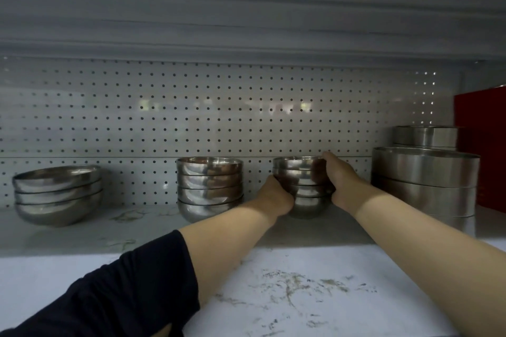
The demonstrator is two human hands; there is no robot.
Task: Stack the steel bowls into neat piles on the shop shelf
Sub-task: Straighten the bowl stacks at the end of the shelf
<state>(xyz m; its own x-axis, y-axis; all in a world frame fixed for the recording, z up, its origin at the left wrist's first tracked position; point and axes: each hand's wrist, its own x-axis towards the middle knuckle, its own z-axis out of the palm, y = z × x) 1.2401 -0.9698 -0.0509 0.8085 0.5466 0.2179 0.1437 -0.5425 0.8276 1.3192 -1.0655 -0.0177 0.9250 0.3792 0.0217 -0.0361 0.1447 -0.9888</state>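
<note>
Gripping a small pile of steel bowls point(301, 186) from both sides, the left hand point(276, 197) cups its lower left flank and the right hand point(338, 180) wraps the right side, fingers point(327, 157) curled over the top rim. Both hands are closed on the pile, which sits at centre right of the frame on the shelf point(137, 230), against the pegboard back point(191, 117). A second pile point(209, 187) stands just to its left, a wider, shallower pile point(57, 194) at far left, and large steel tubs point(424, 180) at right. The step looks like squaring or setting down this pile. Next, the hands probably need to ease off evenly so that the nested bowls stay level and aligned.
</note>
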